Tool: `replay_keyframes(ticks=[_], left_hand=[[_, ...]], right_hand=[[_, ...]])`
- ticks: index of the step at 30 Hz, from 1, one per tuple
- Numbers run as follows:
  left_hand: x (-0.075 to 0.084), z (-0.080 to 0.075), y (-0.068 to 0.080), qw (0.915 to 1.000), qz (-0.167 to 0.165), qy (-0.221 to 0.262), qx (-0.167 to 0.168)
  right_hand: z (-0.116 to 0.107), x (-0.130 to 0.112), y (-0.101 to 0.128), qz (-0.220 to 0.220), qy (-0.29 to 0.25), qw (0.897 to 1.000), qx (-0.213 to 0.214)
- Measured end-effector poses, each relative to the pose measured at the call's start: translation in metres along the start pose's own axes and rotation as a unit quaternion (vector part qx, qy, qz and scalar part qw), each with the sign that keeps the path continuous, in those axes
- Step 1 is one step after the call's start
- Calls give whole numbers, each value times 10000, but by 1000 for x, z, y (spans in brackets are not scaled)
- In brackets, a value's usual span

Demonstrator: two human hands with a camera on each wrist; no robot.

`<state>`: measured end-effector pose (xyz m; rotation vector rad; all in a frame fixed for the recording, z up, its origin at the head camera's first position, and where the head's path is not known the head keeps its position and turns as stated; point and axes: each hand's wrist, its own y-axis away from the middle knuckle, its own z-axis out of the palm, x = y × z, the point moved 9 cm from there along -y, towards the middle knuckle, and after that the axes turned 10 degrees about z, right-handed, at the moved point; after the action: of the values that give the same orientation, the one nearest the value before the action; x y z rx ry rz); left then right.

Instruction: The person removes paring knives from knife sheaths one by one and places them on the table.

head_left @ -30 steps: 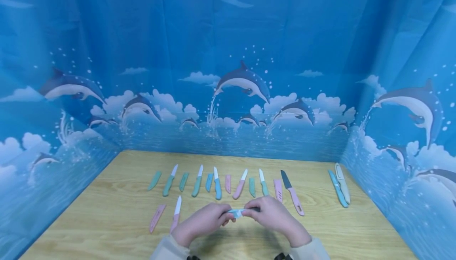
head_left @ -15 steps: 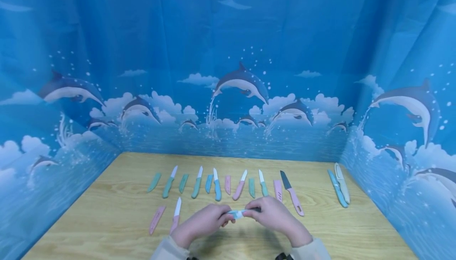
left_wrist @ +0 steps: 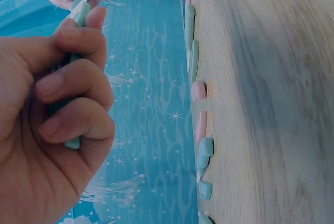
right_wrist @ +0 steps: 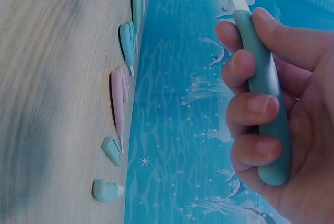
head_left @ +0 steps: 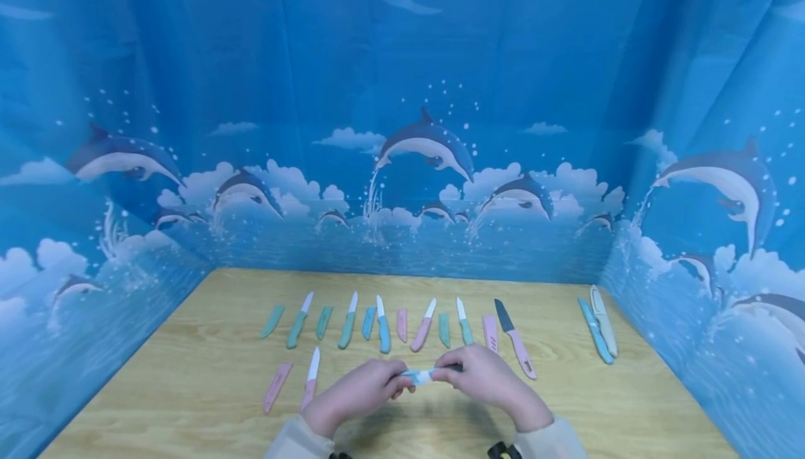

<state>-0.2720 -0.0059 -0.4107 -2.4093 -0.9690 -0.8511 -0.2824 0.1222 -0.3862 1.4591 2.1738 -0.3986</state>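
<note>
Both hands meet above the tabletop, front centre. R hand fingers wrapped round the teal knife handle; L hand fingers clenched on the sheath, w/ white blade showing between them. Risk, imo: blade edge sits v. close to L fingertips, so a skewed push or slip could nick them, or the sheath could jam off-axis. Other knives lie in a row behind.

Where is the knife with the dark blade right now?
In the head view the dark-bladed knife lies on the wooden table, right of centre, at the right end of the long row, beside a pink sheath.
</note>
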Motion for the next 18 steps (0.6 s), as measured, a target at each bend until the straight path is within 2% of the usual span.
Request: replay_keyframes(ticks=[18], left_hand=[[0,1,-2,10000,16,-74,3]], right_hand=[[-2,1,1,-28,-137,9998,-108]])
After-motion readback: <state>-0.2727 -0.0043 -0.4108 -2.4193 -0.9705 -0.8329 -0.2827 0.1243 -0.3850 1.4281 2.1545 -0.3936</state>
